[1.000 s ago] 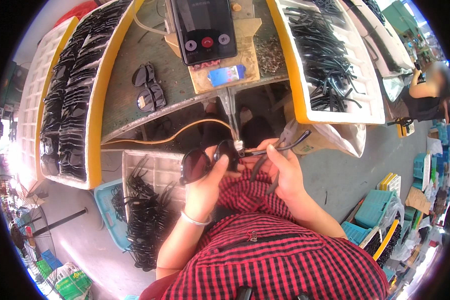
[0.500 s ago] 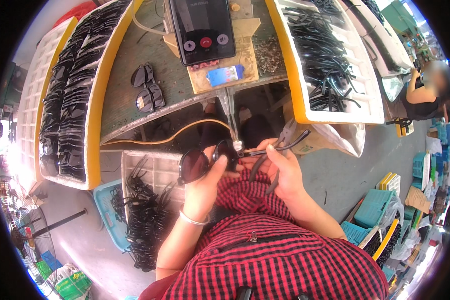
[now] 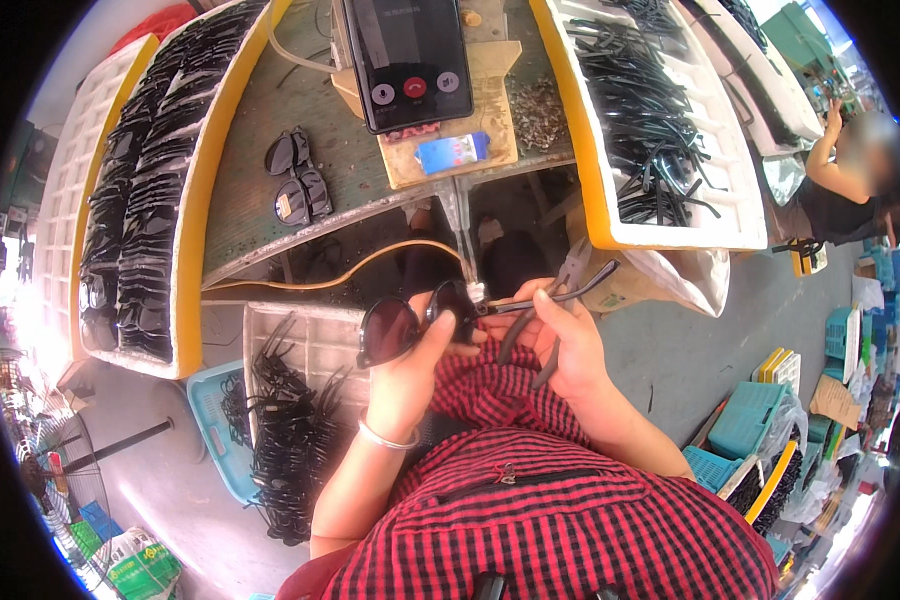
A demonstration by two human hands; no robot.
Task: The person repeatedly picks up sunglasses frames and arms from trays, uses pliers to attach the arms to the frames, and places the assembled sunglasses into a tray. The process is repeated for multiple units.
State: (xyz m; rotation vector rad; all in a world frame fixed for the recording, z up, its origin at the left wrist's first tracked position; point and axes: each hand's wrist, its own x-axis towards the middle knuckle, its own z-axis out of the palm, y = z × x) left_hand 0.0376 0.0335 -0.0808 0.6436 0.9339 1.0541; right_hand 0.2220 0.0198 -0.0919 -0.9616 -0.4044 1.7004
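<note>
My left hand [image 3: 415, 375] is closed round the front of dark-lensed sunglasses [image 3: 388, 333], its thumb against the frame between the lenses. In my right hand [image 3: 575, 350] is a black temple arm [image 3: 598, 281], pinched between thumb and fingers. Its inner end meets the edge of the front beside a metal fixture tip [image 3: 476, 292]; whether they are joined I cannot tell. The same hand also holds pliers [image 3: 573, 268], jaws pointing away from me and dark handles below the palm. Both hands are over my lap, just off the bench edge.
On the bench [image 3: 235, 225] lie folded sunglasses [image 3: 298, 175], a blue-and-white packet [image 3: 452, 152] and a propped phone [image 3: 407, 70]. A left tray [image 3: 192, 250] holds rows of sunglass fronts; a right tray [image 3: 600, 205] holds temple arms. More black parts [image 3: 295, 450] fill a lower tray [image 3: 315, 325].
My hands, the sunglasses and the pliers keep nearly the same pose. At the far right, a person's forearm has risen. The whole view has shifted very slightly.
</note>
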